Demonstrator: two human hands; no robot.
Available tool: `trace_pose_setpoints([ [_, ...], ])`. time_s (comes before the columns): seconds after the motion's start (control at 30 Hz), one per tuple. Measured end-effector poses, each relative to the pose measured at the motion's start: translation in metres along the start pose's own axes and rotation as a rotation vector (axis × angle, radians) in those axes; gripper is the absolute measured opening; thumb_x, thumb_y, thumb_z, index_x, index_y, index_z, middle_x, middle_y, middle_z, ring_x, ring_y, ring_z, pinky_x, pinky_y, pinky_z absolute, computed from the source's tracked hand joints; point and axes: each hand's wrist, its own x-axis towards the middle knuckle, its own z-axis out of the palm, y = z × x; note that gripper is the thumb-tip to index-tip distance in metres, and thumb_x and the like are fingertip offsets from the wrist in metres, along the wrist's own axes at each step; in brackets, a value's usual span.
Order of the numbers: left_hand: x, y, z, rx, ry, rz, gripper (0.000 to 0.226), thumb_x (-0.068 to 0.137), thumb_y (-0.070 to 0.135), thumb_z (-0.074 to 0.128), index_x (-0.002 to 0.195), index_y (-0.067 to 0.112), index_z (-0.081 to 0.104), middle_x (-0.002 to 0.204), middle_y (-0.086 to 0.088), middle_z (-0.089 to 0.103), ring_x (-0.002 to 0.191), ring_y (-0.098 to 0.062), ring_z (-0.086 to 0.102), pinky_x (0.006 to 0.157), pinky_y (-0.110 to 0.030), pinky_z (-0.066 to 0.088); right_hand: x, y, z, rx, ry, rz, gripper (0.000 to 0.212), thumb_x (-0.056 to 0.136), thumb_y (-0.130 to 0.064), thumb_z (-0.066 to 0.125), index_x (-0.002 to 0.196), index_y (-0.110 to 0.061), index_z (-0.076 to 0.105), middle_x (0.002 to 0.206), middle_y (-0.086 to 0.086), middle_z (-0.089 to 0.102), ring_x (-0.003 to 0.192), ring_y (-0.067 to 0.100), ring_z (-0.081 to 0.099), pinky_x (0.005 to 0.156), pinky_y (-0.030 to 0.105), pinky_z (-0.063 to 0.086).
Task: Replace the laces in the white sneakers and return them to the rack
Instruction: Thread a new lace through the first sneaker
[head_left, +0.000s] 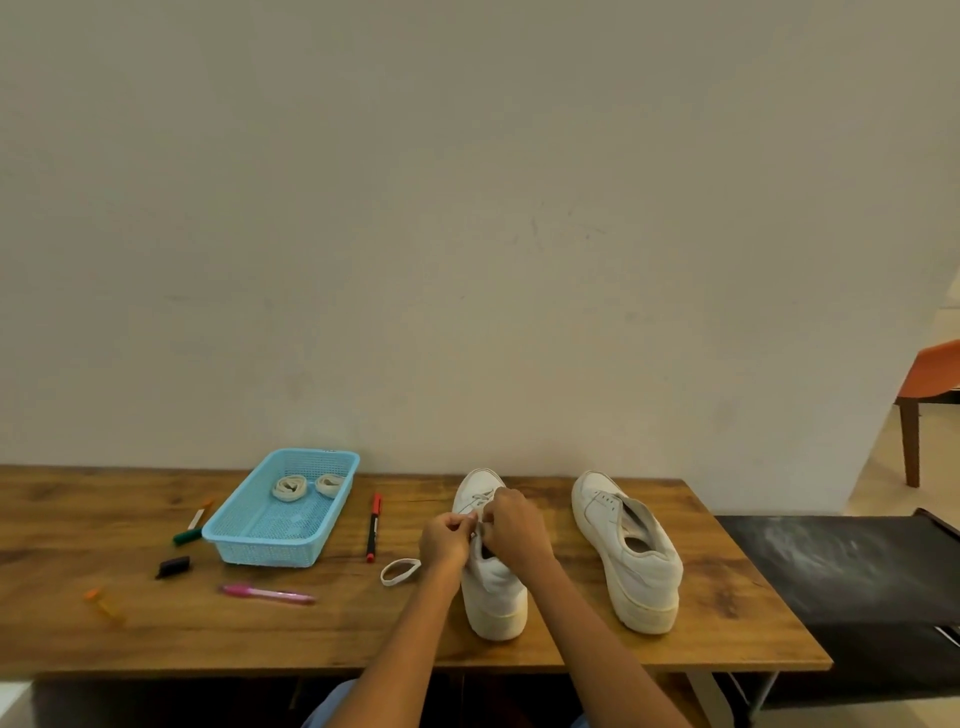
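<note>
White leather fills the lower centre of the head view, where your left hand (445, 540) and right hand (514, 525) meet over the near sneaker (491, 587), heel toward you, toe toward the wall. Both sets of fingers are curled tight, pinching the lace (480, 500) at the eyelets. Whether that lace is going in or coming out cannot be told from here.

To the right, the second sneaker (628, 551) stands with its eyelets bare and tongue slack, so at least one shoe still needs lacing. Two rolled laces (306, 487) wait in the blue basket (249, 545) at centre left, apparently untouched, and a loose lace loop (400, 571) lies on the wooden table (727, 613) just beside your left wrist. By this showing the job is in its early to middle stretch: one shoe in hand, one bare, and the return to the rack not begun. No rack can be identified in frame.

For room, the near table edge runs just below the sneaker's heel, so it has little margin toward you. Open wood lies between the two shoes. A red marker (374, 527) sits close on your left, with a pink pen (267, 593), a green marker (193, 526) and a dark cap (174, 566) scattered further left. At the table's right end, a black bench (841, 571) butts against it.
</note>
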Motion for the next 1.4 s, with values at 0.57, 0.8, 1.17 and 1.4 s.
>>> trace_pose_setpoints([
  [0.57,0.006,0.014,0.002,0.376,0.02,0.132,0.019,0.098,0.019,0.046,0.098,0.011,0.063,0.105,-0.008,0.066,0.086,-0.015,0.055,0.067,-0.02,0.039,-0.005,-0.006,-0.001,-0.003,0.197,0.015,0.011,0.076,-0.017,0.073,0.066,-0.017,0.069,0.073,0.0,0.063,0.07,0.012,0.041,0.055,0.02,0.03],
  [0.8,0.004,0.015,0.007,0.28,0.114,0.076,0.015,0.094,0.015,0.052,0.086,0.011,0.064,0.085,-0.002,0.059,0.08,-0.013,0.051,0.065,-0.02,0.037,-0.009,-0.004,0.0,0.043,0.157,0.115,0.037,0.04,-0.024,0.09,0.066,-0.03,0.065,0.065,-0.01,0.058,0.06,0.007,0.055,0.052,0.019,0.031],
  [1.17,-0.003,0.012,0.016,0.005,0.26,-0.039,0.017,0.089,0.008,0.055,0.078,0.004,0.067,0.083,-0.01,0.063,0.079,-0.022,0.054,0.068,-0.029,0.043,-0.001,0.004,0.018,0.107,0.27,0.189,0.049,0.029,-0.016,0.089,0.07,-0.028,0.064,0.062,-0.007,0.058,0.054,0.011,0.055,0.043,0.019,0.04],
  [1.4,-0.006,0.011,0.013,0.065,0.165,0.081,0.016,0.092,0.01,0.054,0.076,0.01,0.06,0.079,-0.005,0.061,0.077,-0.018,0.055,0.054,-0.018,0.036,-0.003,0.01,0.021,0.183,0.289,0.231,0.03,0.072,-0.005,0.065,0.1,-0.017,0.063,0.094,0.002,0.064,0.088,0.021,0.059,0.071,0.028,0.045],
])
